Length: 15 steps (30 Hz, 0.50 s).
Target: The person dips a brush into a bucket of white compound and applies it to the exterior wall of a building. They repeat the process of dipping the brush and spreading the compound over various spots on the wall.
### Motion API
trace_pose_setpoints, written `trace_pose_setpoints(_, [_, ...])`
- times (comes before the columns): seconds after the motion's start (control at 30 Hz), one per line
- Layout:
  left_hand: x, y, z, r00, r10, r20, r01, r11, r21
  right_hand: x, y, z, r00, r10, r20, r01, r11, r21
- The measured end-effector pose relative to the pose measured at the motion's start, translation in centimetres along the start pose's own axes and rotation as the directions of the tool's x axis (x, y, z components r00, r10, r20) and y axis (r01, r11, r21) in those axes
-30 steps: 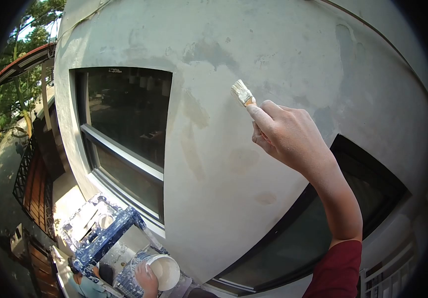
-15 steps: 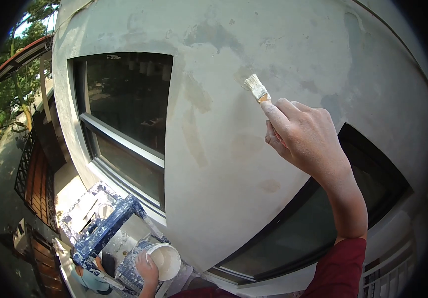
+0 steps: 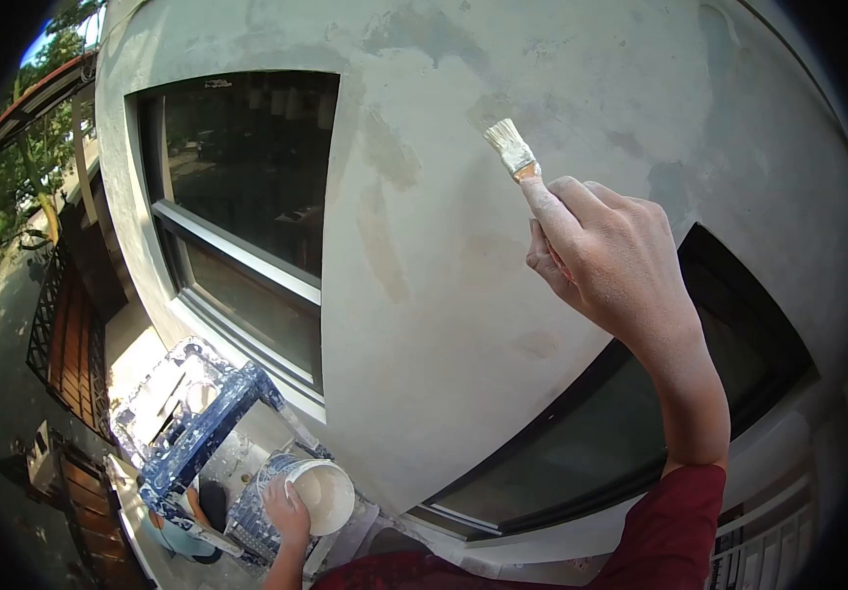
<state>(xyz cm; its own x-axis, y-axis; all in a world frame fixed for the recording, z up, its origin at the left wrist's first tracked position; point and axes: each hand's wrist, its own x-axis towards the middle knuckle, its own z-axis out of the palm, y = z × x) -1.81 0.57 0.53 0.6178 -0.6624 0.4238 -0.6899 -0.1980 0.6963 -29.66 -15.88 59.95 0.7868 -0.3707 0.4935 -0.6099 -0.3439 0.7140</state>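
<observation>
Two hands work before a grey-white plastered wall (image 3: 434, 393). At left stands a blue, white-splashed bench (image 3: 196, 442); beside it, the left hand (image 3: 286, 513) lies spread along a whitish round bucket (image 3: 346, 489) of pale mixture, and how firmly it grips I cannot tell. Further right, the right hand (image 3: 616, 246) pinches a flat, cream-bristled paintbrush (image 3: 511, 150). The brush has come lower, uncovering a darker patch (image 3: 493, 106) just above, so one stroke is perhaps finished. I can read no writing.

soft daylight washes the wall (image 3: 444, 265), while fisheye distortion bends the darkened edges
</observation>
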Motion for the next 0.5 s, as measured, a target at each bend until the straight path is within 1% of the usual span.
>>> trace_pose_setpoints(0.07, [0.1,0.3,-0.1,1.000,-0.027,0.008,0.027,0.999,-0.024,1.0,0.2,0.6,0.973,-0.078,-0.216,0.085,0.996,0.023])
trace_pose_setpoints(0.1, [0.1,0.5,0.0,1.000,-0.025,0.010,0.025,0.999,-0.027,1.4,0.4,0.9,0.974,-0.078,-0.213,0.084,0.996,0.020])
trace_pose_setpoints(0.17, [-0.1,0.7,-0.3,1.000,-0.010,0.019,0.010,1.000,-0.005,1.9,0.6,1.7,0.980,-0.061,-0.191,0.076,0.995,0.069])
trace_pose_setpoints(0.27, [-0.4,0.6,0.0,1.000,0.000,0.027,0.000,1.000,0.022,2.7,1.1,2.4,0.983,-0.053,-0.174,0.062,0.997,0.045])
trace_pose_setpoints(0.3, [-0.5,0.6,0.1,1.000,0.002,0.024,-0.002,1.000,0.019,2.6,1.3,2.1,0.983,-0.053,-0.175,0.061,0.997,0.041])
trace_pose_setpoints(0.37, [-0.5,0.5,0.2,0.999,-0.015,0.048,0.014,1.000,0.005,2.4,1.7,0.9,0.998,0.000,-0.055,0.004,0.997,0.078])
trace_pose_setpoints(0.5, [-0.8,0.7,0.2,1.000,-0.007,0.031,0.007,1.000,0.008,1.8,2.2,-1.8,0.999,0.046,-0.017,-0.045,0.997,0.070])
